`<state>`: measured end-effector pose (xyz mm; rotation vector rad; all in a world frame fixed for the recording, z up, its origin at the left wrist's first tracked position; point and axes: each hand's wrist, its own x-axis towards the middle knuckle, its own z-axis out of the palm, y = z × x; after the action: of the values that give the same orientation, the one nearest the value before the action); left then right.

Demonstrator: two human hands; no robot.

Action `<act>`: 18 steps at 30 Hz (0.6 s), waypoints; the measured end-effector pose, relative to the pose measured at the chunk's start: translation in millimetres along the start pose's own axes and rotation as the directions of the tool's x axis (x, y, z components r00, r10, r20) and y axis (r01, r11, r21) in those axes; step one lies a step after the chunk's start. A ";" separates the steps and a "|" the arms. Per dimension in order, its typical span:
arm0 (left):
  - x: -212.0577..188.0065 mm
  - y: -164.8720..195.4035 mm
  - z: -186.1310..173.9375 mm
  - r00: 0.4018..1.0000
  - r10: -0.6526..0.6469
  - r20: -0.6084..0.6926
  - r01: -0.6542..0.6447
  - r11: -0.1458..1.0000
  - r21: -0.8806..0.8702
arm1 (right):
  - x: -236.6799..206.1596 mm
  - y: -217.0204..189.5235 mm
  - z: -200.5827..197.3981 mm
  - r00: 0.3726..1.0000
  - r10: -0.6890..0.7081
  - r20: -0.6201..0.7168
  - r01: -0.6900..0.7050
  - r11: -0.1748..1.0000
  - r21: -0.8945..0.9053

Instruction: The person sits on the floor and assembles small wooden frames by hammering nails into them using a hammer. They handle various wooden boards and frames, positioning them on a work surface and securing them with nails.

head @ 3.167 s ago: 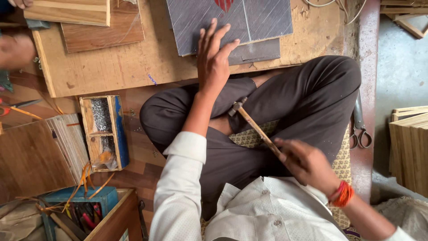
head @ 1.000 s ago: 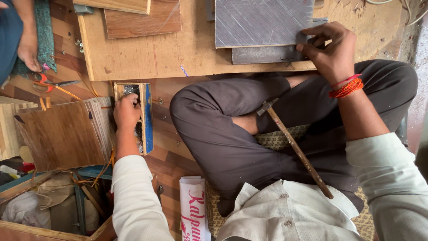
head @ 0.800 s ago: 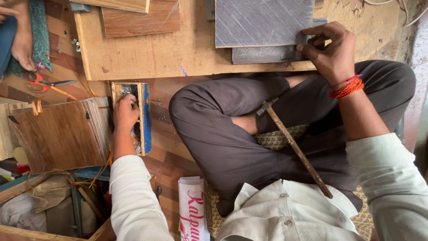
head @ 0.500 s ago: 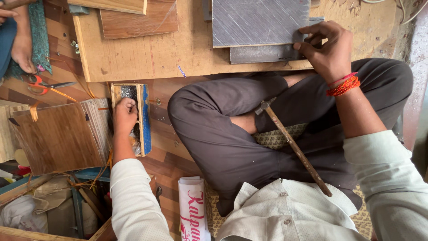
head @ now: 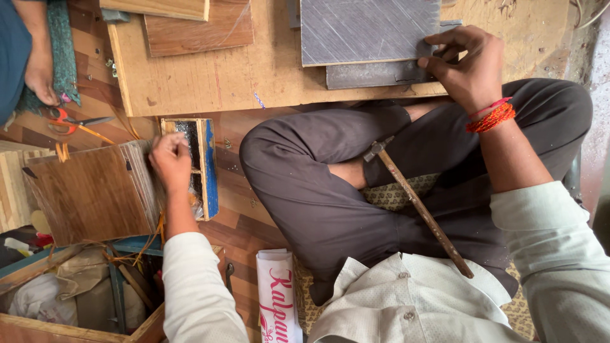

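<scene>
Our left hand (head: 170, 159) reaches into the small blue-sided box (head: 197, 166) on the floor beside our knee, fingers curled narrow and dipped inside as if pinching something small; we cannot tell what, if anything, they hold. The box sits close to us, within easy reach of that arm. Our right hand (head: 467, 67) presses the edge of the grey panel (head: 368, 30), fingers spread over its corner where it lies on a second grey sheet (head: 375, 74), likely pinning the pair square on the plywood board (head: 254, 76). The hammer (head: 416, 206) rests across our lap, head up, parked near the right arm. Another person's hand (head: 41, 76) rests near orange scissors (head: 67, 119).
</scene>
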<state>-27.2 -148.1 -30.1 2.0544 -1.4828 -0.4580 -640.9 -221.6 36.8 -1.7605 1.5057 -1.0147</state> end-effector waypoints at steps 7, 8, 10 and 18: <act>16.7 226.7 88.1 0.802 0.583 -0.130 -0.574 0.690 -0.441 | -1.5 -2.5 -1.2 0.999 -0.031 -0.027 0.030 0.999 -0.040; 15.7 264.6 108.7 0.795 0.605 -0.047 -0.532 0.658 -0.533 | -1.4 -3.5 -1.5 0.999 -0.026 -0.027 0.024 0.999 -0.044; 10.5 333.4 151.9 0.749 0.660 -0.054 -0.582 0.618 -0.529 | -1.1 -5.3 -2.1 0.999 -0.014 -0.035 0.012 0.999 -0.051; -16.3 410.4 227.4 0.713 0.701 0.012 -0.649 0.667 -0.365 | -1.3 -8.4 -8.4 0.995 -0.044 -0.088 0.037 0.996 -0.082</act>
<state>-470.9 -282.5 43.9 1.0883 -1.9669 -0.5136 -643.7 -218.6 48.0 -1.8293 1.5917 -1.0808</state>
